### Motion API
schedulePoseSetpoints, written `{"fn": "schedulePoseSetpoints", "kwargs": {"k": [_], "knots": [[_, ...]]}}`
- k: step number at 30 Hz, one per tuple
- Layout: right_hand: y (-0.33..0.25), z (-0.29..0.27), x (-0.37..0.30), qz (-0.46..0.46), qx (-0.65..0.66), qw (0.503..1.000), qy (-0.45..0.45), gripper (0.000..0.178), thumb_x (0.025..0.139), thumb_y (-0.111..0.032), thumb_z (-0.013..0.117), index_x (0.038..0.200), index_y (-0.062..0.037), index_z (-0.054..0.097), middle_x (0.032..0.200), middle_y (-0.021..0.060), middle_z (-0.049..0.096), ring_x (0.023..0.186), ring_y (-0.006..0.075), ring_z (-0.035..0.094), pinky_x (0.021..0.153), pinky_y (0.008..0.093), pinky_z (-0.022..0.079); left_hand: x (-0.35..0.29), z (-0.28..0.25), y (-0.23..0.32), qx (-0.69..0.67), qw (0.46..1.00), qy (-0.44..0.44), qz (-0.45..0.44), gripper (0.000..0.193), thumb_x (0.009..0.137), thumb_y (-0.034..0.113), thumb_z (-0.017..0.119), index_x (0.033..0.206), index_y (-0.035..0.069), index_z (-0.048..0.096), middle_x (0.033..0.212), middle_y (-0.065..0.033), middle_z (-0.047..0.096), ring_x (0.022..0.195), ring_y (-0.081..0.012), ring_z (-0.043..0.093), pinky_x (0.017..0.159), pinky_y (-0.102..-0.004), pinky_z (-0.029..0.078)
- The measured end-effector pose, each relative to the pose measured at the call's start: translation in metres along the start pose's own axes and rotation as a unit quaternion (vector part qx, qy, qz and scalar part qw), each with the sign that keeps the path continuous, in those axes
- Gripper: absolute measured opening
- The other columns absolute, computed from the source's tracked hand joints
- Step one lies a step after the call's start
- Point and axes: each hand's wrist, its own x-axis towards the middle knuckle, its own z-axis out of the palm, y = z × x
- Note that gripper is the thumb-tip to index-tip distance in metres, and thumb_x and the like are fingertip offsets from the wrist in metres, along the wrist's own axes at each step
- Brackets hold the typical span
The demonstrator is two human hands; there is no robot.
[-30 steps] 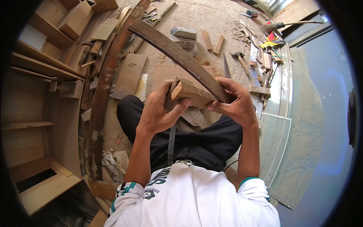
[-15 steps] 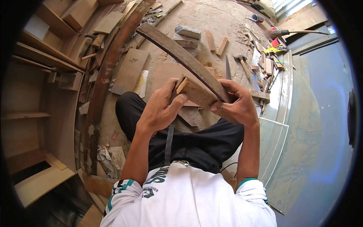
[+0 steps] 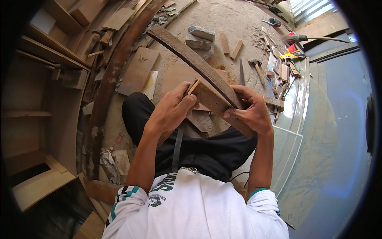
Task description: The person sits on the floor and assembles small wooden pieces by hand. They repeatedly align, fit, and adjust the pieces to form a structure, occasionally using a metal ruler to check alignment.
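Observation:
Above my crossed legs, both hands hold old brown wooden pieces. A long, dark wooden strip [image 3: 191, 61] reaches up and to the left from my right hand [image 3: 254, 112]. Its fingers are closed around the strip's near end and the edge of a shorter wooden board [image 3: 213, 99]. That board slants down to the right, with a rough, pale broken end at the upper left. My left hand [image 3: 169, 109] is closed on this end, thumb on the near side. Another bit of wood shows below my left palm, mostly hidden; whether the pieces are joined, I cannot tell.
A hammer [image 3: 258, 72] lies right of a dark pointed blade [image 3: 241, 72]. Beyond are stone blocks [image 3: 200, 39] and two short wood pieces. Wood scraps and a brush [image 3: 294, 38] sit at right, beside a glass sheet [image 3: 288, 155]. Wooden shelving [image 3: 28, 114] stands left.
The broken end of the shorter board has tilted slightly, showing less of its pale face. Both hands keep their grip, and the view has shifted a little.

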Motion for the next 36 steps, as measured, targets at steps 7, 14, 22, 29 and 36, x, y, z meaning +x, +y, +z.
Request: {"fn": "schedulePoseSetpoints", "kwargs": {"k": [7, 14, 22, 29, 36], "knots": [[0.007, 0.000, 0.002, 0.037, 0.001, 0.999, -0.003, 0.069, 0.071, -0.017, 0.094, 0.129, 0.0018, 0.063, 0.116, 0.0087, 0.072, 0.103, 0.0153, 0.066, 0.094, 0.0313, 0.052, 0.002, 0.000, 0.005, -0.016, 0.998, -0.022, -0.057, 0.036, 0.100, 0.027, 0.047, 0.116, -0.003, 0.057, 0.086, -0.0086, 0.067, 0.068, -0.0136, 0.059, 0.066, -0.0300, 0.050], [0.015, -0.005, 0.009, 0.081, 0.065, 0.994, -0.028, 0.066, 0.076, -0.016, 0.092, 0.130, 0.0039, 0.062, 0.115, 0.0093, 0.071, 0.102, 0.0153, 0.067, 0.089, 0.0291, 0.055, 0.007, 0.002, 0.004, -0.023, 0.996, -0.035, -0.078, 0.038, 0.101, 0.025, 0.044, 0.125, -0.001, 0.057, 0.090, -0.0087, 0.066, 0.071, -0.0134, 0.060, 0.068, -0.0281, 0.051], [0.016, -0.008, 0.010, 0.097, 0.069, 0.992, -0.039, 0.066, 0.078, -0.017, 0.091, 0.132, 0.0042, 0.061, 0.116, 0.0105, 0.071, 0.104, 0.0162, 0.067, 0.091, 0.0300, 0.054, 0.013, 0.003, 0.003, -0.017, 0.994, -0.039, -0.101, 0.037, 0.100, 0.027, 0.046, 0.119, -0.001, 0.058, 0.090, -0.0091, 0.066, 0.070, -0.0142, 0.061, 0.068, -0.0279, 0.051], [0.019, -0.008, 0.012, 0.099, 0.063, 0.992, -0.044, 0.065, 0.078, -0.019, 0.091, 0.131, 0.0041, 0.061, 0.117, 0.0111, 0.071, 0.105, 0.0175, 0.067, 0.093, 0.0311, 0.054, 0.014, 0.006, 0.001, -0.020, 0.994, -0.030, -0.105, 0.036, 0.100, 0.028, 0.046, 0.116, -0.001, 0.058, 0.089, -0.0090, 0.067, 0.068, -0.0140, 0.061, 0.066, -0.0278, 0.052], [0.022, -0.009, 0.010, 0.088, 0.066, 0.993, -0.039, 0.065, 0.077, -0.019, 0.092, 0.131, 0.0040, 0.061, 0.117, 0.0109, 0.071, 0.104, 0.0169, 0.068, 0.093, 0.0308, 0.054, 0.014, 0.005, -0.003, -0.020, 0.996, -0.035, -0.079, 0.039, 0.101, 0.026, 0.048, 0.125, -0.003, 0.058, 0.092, -0.0099, 0.068, 0.072, -0.0135, 0.063, 0.068, -0.0277, 0.053]]}}
